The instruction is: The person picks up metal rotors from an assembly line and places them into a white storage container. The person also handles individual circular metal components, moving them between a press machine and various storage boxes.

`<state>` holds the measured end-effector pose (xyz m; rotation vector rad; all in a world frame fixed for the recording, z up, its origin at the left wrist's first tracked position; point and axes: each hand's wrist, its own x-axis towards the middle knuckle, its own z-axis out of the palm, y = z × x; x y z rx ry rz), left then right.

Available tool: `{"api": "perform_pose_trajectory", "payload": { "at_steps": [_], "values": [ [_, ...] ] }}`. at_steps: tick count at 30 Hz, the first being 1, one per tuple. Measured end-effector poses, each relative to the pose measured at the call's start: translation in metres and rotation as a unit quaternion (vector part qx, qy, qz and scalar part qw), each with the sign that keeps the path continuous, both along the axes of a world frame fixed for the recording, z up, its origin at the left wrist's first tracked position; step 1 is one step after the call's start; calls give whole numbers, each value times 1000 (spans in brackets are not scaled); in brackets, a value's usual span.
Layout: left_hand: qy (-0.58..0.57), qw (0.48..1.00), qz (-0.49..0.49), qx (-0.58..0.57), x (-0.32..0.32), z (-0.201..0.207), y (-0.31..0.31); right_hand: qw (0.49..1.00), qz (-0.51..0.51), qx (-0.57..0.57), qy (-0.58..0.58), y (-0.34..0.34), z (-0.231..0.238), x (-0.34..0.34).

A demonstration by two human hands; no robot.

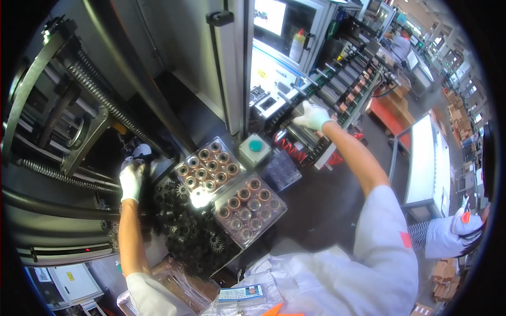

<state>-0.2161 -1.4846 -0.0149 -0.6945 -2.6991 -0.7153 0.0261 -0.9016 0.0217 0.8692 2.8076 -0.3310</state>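
Note:
My left hand (pixel 130 181), in a white glove, reaches into the machine at the left. Its fingers are curled at a dark rounded part (pixel 133 162); shadow hides what they hold. Beside it is a pale round piece (pixel 142 150). My right hand (pixel 313 116), also gloved, is over the near end of a rack (pixel 345 84) of metal cylinders with copper-coloured ends. Its thumb and fingers are apart, and I see nothing held in them. Between my arms lie two clear plastic trays (pixel 279 209) with copper-ringed round parts (pixel 243 194).
Dark toothed discs (pixel 216 242) are heaped right of my left forearm. A green push-button box (pixel 255 149) stands behind the trays, near a coiled red hose (pixel 287 150). Springs and bars (pixel 95 79) of the machine surround my left hand. Another person (pixel 400 46) is far right.

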Motion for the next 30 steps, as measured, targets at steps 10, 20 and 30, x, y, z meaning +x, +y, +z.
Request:
{"api": "perform_pose_trajectory", "payload": {
  "at_steps": [10,20,30],
  "values": [
    [-17,979,150,-138,9,1,21,975,103,131,147,11,-10,9],
    [28,983,1,-180,31,-14,-15,878,362,-183,254,-211,7,61],
    [-81,983,77,-146,50,-15,-7,812,475,-255,222,-325,1,45]
  ]
}}
